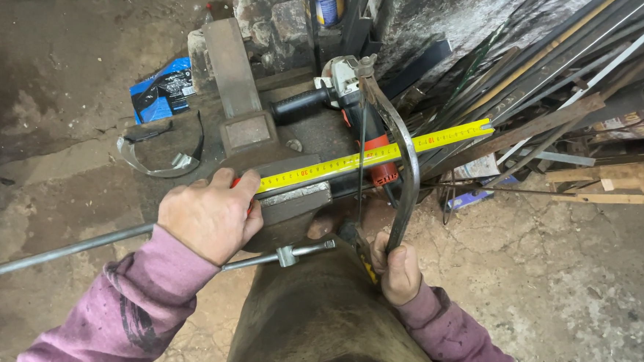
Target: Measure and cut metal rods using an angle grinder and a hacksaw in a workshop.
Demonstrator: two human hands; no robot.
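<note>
The yellow measuring tape (376, 155) lies stretched over the bench vise (278, 183), running right toward the pile of steel bars (551, 66). The left hand (208, 216) presses its case end down on the vise, fingers closed over it. The right hand (399, 271) is clenched around the near end of a curved flat metal strip (408, 162), which crosses the tape. I think the unsupported tape could sag or slip if the left hand relaxes, spoiling the reading. The angle grinder (347, 102) behind and the bars leave little room on the right; the near floor is more open
</note>
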